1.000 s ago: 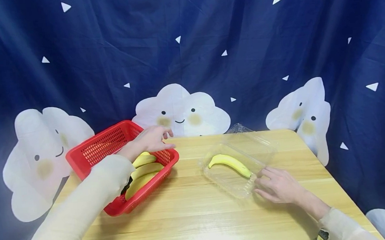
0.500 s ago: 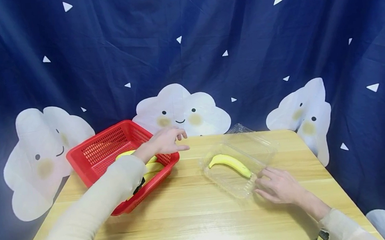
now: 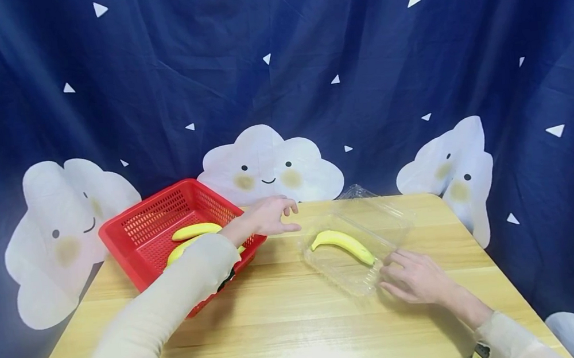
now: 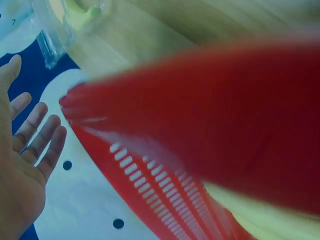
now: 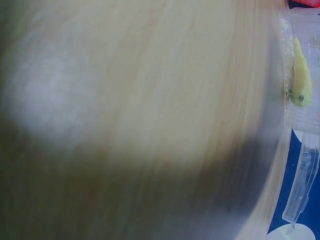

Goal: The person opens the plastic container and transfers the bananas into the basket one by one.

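Note:
My left hand hovers past the right rim of the red plastic basket, fingers loosely bent and holding nothing. In the left wrist view the palm and fingers of the left hand show with nothing in them. Several bananas lie inside the basket, partly hidden by the left arm. A hinged clear plastic container lies open on the table, with one banana in its near half. At the container's right edge, my right hand grips the plastic with bent fingers; its fingertips are partly hidden.
The wooden table has a bright glare patch at its front. The container's raised lid reaches the back edge. Behind the table hangs a dark blue curtain with white clouds.
My left hand has moved right, from over the basket to beyond its rim, toward the container, uncovering bananas on the left. My right hand, the container and its banana have stayed put.

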{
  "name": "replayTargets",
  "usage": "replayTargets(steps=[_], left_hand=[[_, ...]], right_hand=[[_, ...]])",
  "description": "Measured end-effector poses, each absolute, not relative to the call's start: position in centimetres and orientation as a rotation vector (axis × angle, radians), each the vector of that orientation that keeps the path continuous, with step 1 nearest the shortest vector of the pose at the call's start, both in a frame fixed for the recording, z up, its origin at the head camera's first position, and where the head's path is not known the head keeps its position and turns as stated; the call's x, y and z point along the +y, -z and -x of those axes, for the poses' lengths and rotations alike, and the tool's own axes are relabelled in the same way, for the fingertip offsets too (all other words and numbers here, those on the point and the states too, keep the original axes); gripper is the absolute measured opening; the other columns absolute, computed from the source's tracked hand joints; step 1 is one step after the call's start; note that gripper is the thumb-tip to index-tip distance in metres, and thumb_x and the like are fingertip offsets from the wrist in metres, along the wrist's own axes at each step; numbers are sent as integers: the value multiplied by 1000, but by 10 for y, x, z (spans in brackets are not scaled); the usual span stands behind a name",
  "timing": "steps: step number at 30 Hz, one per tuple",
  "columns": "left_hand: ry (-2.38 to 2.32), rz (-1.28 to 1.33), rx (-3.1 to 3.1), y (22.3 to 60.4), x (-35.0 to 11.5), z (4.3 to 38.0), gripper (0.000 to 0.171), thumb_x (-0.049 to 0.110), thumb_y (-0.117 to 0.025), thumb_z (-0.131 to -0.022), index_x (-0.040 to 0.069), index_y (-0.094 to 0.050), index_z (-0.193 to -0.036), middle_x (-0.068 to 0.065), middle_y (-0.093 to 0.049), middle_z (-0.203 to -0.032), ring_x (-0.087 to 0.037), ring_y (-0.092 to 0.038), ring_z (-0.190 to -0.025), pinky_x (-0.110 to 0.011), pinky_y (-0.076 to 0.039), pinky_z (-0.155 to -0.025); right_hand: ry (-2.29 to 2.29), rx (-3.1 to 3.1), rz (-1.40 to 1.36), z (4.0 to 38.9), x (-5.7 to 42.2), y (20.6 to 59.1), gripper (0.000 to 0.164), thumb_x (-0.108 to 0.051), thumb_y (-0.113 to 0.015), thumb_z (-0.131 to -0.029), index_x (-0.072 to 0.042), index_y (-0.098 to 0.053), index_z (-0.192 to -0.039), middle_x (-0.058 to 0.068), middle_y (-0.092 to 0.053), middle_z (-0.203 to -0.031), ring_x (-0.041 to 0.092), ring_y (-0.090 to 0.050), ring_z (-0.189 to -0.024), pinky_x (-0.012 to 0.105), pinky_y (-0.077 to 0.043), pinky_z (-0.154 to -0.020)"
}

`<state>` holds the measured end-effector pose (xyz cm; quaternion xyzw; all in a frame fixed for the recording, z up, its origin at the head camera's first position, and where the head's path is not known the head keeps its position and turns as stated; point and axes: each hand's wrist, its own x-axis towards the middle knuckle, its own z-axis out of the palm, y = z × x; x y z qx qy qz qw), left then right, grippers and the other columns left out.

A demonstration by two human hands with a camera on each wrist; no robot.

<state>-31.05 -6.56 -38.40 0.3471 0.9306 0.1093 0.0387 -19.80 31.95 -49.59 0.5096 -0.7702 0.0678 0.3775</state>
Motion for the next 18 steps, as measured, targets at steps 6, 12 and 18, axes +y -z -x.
replayTargets(steps=[6,12,18], left_hand=[[-324,-1134,2836,392,-49,311,44,53,-72,-95,20,-69,-124,-4,-73,-119,-21,-69,-108,-40,-57,-95],[-337,-1186,2825,400,-34,312,45,51,-71,-95,18,-69,-125,-6,-73,-120,-22,-69,-111,-41,-56,-97],[-353,-1183,2821,410,-21,312,47,54,-71,-94,20,-69,-127,-2,-72,-119,-22,-69,-112,-41,-56,-97]], right_hand=[[-166,-1971,-1304,199,320,496,39,-45,-55,-105,-16,-76,-91,3,-73,-90,15,-66,-80,30,-58,-66],[-169,-1979,-1299,199,320,497,40,-45,-54,-105,-15,-76,-91,3,-73,-90,16,-66,-80,30,-58,-67],[-167,-1970,-1307,199,320,498,39,-45,-55,-104,-15,-76,-90,3,-73,-90,15,-66,-80,30,-58,-67]])
